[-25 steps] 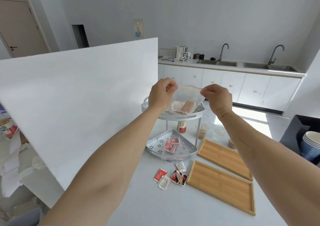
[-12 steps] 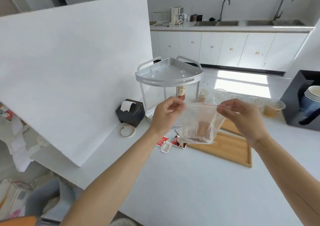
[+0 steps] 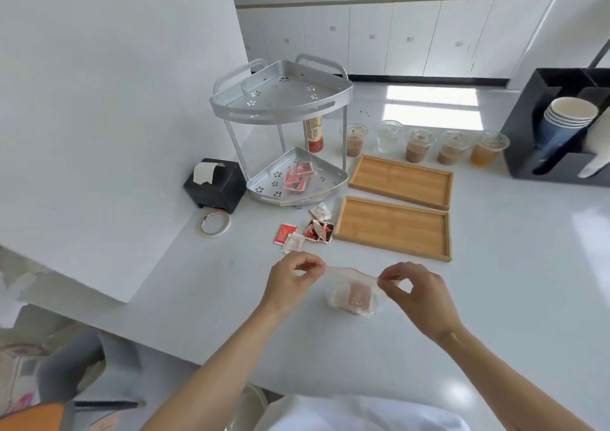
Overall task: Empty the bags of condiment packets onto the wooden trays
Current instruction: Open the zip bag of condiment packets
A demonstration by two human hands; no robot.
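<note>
1. Head view showed both bare hands over the white counter [image 3: 495, 298], stretching a clear zip bag [image 3: 353, 293] between them.
2. Left hand [image 3: 292, 283] was pinched shut on the bag's left top corner, thumb and fingertips together.
3. Right hand [image 3: 417, 293] was pinched shut on the bag's right top corner, at the red seal strip.
4. Bag hung below the hands, brownish condiment packets [image 3: 358, 297] bunched at its bottom; whether the bottom touched the counter could not be told.
5. Two wooden trays lay past the hands: near tray [image 3: 392, 227] and far tray [image 3: 401, 179], side by side, nothing in either.
6. Loose packets [image 3: 305, 232] lay on the counter just left of the near tray.
7. Two-tier metal corner rack [image 3: 280, 107] stood behind those; its lower shelf held red packets [image 3: 297, 178] that looked bagged.
8. Black tissue box [image 3: 216, 183] and a tape roll [image 3: 214, 223] sat left of the rack.
9. Row of lidded plastic cups [image 3: 419, 145] stood behind the far tray, black cup organizer [image 3: 528, 146] at far right.
</note>
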